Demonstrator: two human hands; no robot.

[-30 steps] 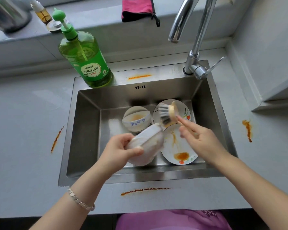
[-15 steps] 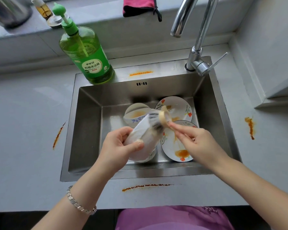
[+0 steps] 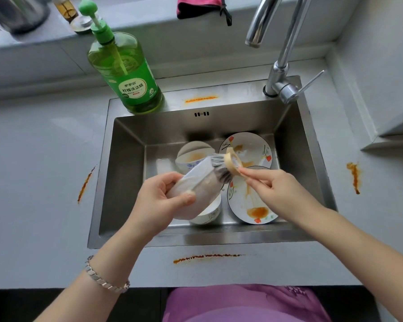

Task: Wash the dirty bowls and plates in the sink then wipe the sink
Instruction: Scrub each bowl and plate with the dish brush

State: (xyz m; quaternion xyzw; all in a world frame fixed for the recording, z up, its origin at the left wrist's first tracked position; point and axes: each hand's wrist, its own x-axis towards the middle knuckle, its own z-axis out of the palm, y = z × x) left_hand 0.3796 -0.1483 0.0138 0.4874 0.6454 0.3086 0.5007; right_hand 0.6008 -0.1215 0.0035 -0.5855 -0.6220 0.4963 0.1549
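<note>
Centre of frame, above the sink: the left hand grips a white bowl tilted on its side. The fingers are curled round the bowl's far side and the thumb presses on the near outer wall.

Right of centre: the right hand pinches the round wooden top of a brush between thumb and fingertips, with the fingers narrow and closed on the wood. The grey bristles touch the upper edge of the white bowl.

Sink basin contents:
- A blue-patterned bowl with orange residue inside sits behind the held bowl, toward the back wall.
- A plain bowl sits upright just below the held bowl and is partly hidden by it.
- The upper plate, back right, has a flower pattern and orange smears.
- The lower plate, front right, has an orange patch near its front rim. Its edge overlaps the upper plate's.

Upper left: a green soap bottle with a pump stands on the back-left corner of the sink rim. Upper right: the faucet is mounted at the back-right corner. Top centre: a pink cloth lies on the ledge.

The table carries orange streaks left of, right of and in front of the sink. One more streak is on the back rim. A metal bracelet is on the left wrist.
</note>
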